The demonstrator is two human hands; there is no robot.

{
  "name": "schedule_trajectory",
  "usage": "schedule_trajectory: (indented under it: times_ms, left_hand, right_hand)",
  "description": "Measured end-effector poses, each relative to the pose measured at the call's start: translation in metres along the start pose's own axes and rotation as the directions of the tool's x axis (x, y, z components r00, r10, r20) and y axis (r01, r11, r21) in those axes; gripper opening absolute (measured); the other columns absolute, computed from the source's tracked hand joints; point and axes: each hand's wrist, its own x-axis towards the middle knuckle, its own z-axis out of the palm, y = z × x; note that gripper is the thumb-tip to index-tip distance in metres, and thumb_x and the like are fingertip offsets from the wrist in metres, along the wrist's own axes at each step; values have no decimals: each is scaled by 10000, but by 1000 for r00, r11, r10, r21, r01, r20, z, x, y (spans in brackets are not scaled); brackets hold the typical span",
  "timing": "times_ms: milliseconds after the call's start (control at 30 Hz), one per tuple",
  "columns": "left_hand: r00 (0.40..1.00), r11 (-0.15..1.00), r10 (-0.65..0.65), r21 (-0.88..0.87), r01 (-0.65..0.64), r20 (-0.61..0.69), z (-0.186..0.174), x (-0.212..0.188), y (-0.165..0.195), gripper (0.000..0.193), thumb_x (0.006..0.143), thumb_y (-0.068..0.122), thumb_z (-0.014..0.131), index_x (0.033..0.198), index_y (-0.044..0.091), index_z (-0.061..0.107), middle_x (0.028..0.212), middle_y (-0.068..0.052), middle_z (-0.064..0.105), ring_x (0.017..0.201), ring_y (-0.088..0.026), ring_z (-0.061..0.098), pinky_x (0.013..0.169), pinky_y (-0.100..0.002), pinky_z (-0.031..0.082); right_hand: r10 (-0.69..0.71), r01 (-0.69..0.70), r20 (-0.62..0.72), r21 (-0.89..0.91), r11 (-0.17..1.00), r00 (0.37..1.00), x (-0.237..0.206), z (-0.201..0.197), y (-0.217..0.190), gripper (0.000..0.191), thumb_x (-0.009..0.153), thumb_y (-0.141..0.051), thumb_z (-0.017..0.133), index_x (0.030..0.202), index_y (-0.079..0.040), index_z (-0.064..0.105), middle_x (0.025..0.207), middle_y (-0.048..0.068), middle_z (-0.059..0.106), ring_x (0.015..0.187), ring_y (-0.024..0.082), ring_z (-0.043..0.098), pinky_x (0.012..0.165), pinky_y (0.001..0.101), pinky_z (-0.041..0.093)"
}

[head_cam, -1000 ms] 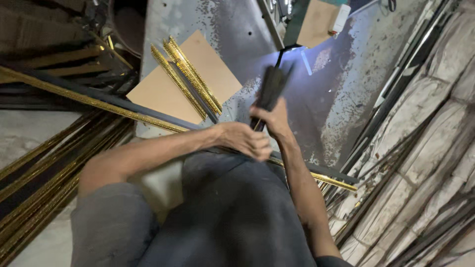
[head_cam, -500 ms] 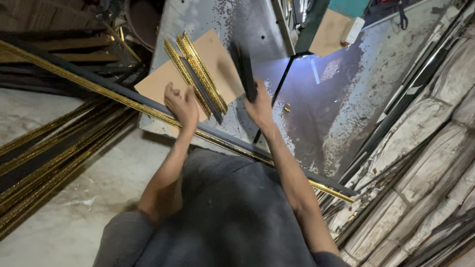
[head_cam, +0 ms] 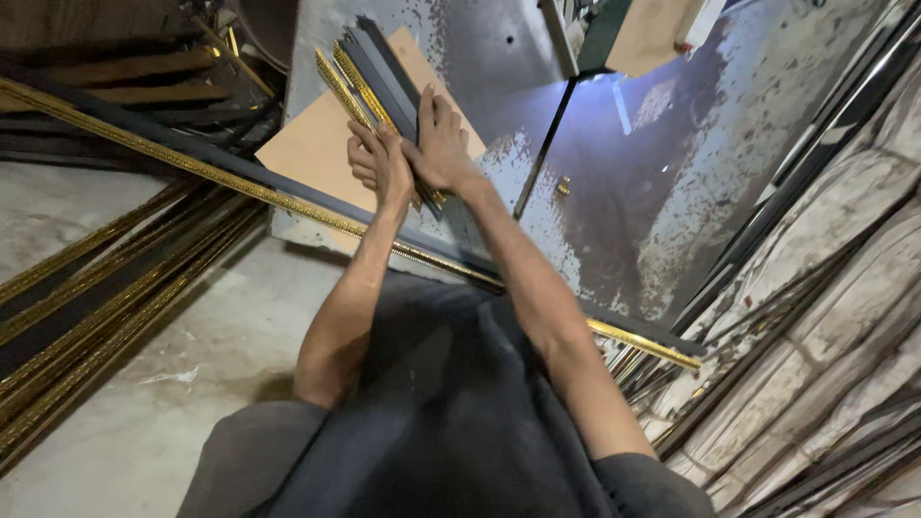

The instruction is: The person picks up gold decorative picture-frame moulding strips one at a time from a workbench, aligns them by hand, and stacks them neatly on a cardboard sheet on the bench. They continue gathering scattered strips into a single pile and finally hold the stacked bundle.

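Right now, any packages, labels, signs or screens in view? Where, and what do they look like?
No labels, signs or screens in view.
Cardboard sheet: flat tan piece on the metal table, under the short gold-and-black moulding strips that both hands touch.
Tan board or box: top edge, beyond the table; cannot tell which.
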Motion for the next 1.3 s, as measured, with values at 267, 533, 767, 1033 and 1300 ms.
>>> schedule_trajectory:
  times_ms: [267,533,767,1033,1300]
  left_hand:
    - [830,816,548,149,-558,106,-88,3,-34,618,1059,406,599,1568,93,437,1361,-146,574,1295,-320,539,1129,-496,393]
    - [508,45,622,620,-783,596,-179,11,-60,413,915,300,717,1277,114,649,1288,-44,649,1255,-242,561,1018,-434,403]
    - [245,-255,605,475,-842,758,-161,30,-48,203,893,208,716,1093,220,680,1013,20,653,1015,-191,614,1018,-418,454]
    - [-206,-470,715,241,-849,668,-116,-10,7,164,883,251,665,1027,174,685,1029,23,719,894,-163,645,843,-409,509]
    - [-410,-505,835,212,-837,367,-59,-72,62,80,1001,254,708,1016,222,637,1047,21,718,881,-167,633,866,-382,422]
  right_hand:
    - [-63,63,-28,-14,998,998,-39,-26,51,838,1016,-504,607,1613,-51,232,1567,204,379,1386,422,367,1095,578,307]
    - [-29,29,7,-14,999,1000,-188,-17,98,453,948,-358,704,1267,-40,644,1243,134,611,1200,346,513,1024,487,431]
    - [-88,99,69,-176,980,994,-258,14,126,225,920,-280,638,1033,-89,680,1068,108,660,1110,315,569,962,460,449]
    - [398,-271,180,945,186,900,-218,-27,198,415,1054,-432,386,1072,-88,619,972,86,718,832,305,669,802,469,545]
    - [166,-67,-255,357,932,953,-234,-68,172,446,1101,-417,502,1425,-119,573,1261,191,646,1175,399,600,1020,468,447]
